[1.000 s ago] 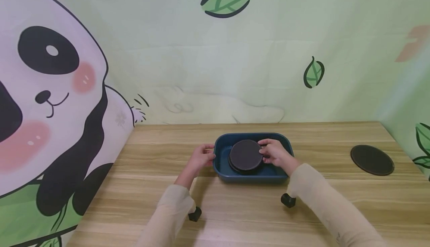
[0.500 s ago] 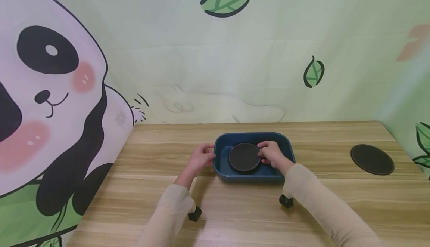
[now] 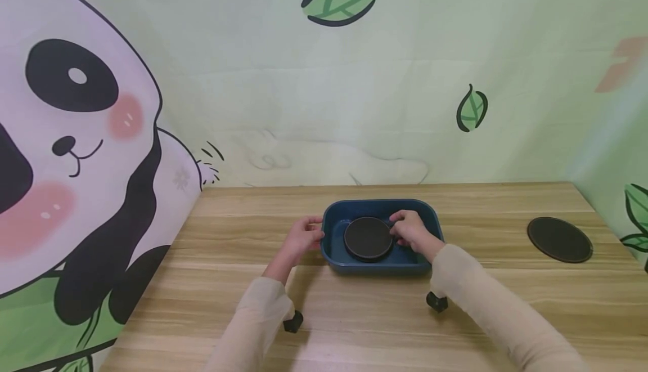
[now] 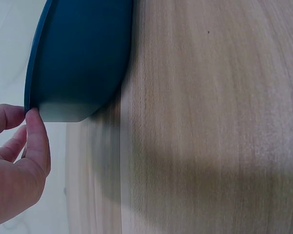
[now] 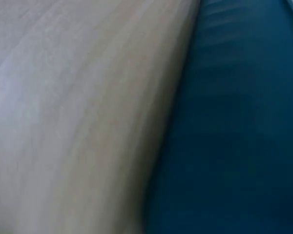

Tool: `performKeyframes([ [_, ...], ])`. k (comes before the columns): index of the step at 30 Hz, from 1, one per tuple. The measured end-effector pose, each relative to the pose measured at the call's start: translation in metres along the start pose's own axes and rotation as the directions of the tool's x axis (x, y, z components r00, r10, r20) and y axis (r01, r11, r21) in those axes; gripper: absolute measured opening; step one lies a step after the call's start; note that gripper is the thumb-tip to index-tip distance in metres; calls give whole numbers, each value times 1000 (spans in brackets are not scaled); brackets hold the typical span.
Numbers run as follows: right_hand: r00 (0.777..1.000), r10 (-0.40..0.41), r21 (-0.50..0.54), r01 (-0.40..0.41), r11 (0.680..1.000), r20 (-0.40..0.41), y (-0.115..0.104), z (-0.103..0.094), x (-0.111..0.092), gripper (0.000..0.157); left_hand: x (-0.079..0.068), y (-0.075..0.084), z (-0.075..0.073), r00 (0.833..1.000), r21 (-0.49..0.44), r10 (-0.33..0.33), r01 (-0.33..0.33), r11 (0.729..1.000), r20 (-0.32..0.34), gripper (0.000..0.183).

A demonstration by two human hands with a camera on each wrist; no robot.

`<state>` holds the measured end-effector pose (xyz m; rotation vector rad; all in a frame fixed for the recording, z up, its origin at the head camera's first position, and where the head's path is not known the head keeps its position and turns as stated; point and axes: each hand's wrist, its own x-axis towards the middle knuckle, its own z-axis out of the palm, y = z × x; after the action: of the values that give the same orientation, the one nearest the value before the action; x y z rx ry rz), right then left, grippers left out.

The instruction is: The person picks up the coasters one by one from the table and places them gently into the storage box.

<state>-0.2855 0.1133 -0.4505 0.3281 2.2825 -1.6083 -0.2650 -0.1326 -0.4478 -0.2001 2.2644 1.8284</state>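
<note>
A deep blue rectangular plastic tub (image 3: pixel 425 262) with rounded corners stands on the wooden table. In it lies a stack of round dark coasters (image 3: pixel 368 238), the top one level and covering those below. My left hand (image 3: pixel 302 238) pinches the tub's left rim; in the left wrist view, thumb and index finger meet at the edge of the tub (image 4: pixel 78 58). Over the tub's right side, my right hand (image 3: pixel 411 231) has its fingertips right beside the stack's right edge, fingers loosely bent and holding nothing. The right wrist view has only the tub's outer wall (image 5: pixel 229 126) and blurred tabletop.
A larger flat dark round mat (image 3: pixel 559 240) lies on the right part of the wooden table (image 3: pixel 243 209). A fabric backdrop (image 3: pixel 253 79) with a panda and leaves hangs behind the table. Each sleeve has a black wrist device below it.
A second ago my right hand held the top coaster slightly raised and off-centre. That coaster now sits flat on the stack, and the hand has let go. My left hand has stayed put.
</note>
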Motion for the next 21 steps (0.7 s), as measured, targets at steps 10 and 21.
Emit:
performKeyframes([
  [10,988,-130,-78,137,987,83,-15,-25,-15,38,0,1,0,1000,9,8,-8,1000,-3,35],
  [21,962,-269,-145,274,951,51,-15,-71,-24,36,0,0,1,1000,4,14,-14,1000,-1,35],
])
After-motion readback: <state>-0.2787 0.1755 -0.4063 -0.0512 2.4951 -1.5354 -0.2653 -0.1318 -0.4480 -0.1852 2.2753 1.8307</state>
